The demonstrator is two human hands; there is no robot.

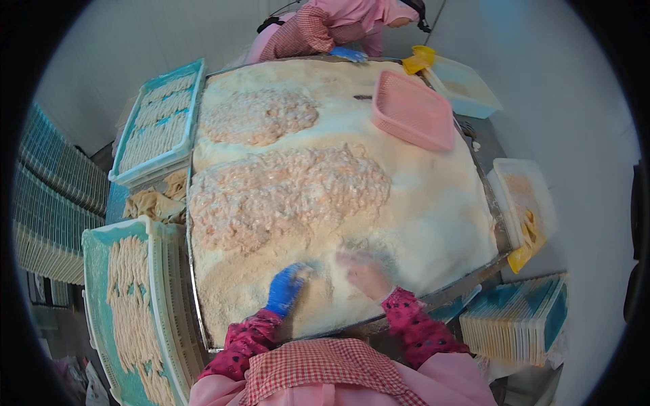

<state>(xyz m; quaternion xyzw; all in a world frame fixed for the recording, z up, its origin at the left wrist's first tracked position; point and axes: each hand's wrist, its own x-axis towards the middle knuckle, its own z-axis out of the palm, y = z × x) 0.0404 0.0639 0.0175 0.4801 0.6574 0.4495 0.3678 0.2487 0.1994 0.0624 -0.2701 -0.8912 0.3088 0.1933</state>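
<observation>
My left hand (286, 289), in a blue glove, is low over the crumb-coloured coating powder (227, 287) near the table's front edge. Its fingers are curled, with something pale at their tips that is too unclear to name. To its right my right hand (365, 272) reaches into the whitish powder, palm down. Motion smears its fingers, so what they touch or hold cannot be told. Beyond both hands a wide heap of wet, pale pink meat pieces (291, 193) lies on the powder. A smaller heap of similar pieces (261, 116) sits farther back.
Left of the table, crates (150, 227) hold rows of coated strips, with another crate (200, 71) behind. A pink basket (413, 111) rests on the powder at back right. Tubs (467, 88) and stacked trays (514, 318) stand right. Across the table a co-worker's blue-gloved hand (349, 54) touches the edge.
</observation>
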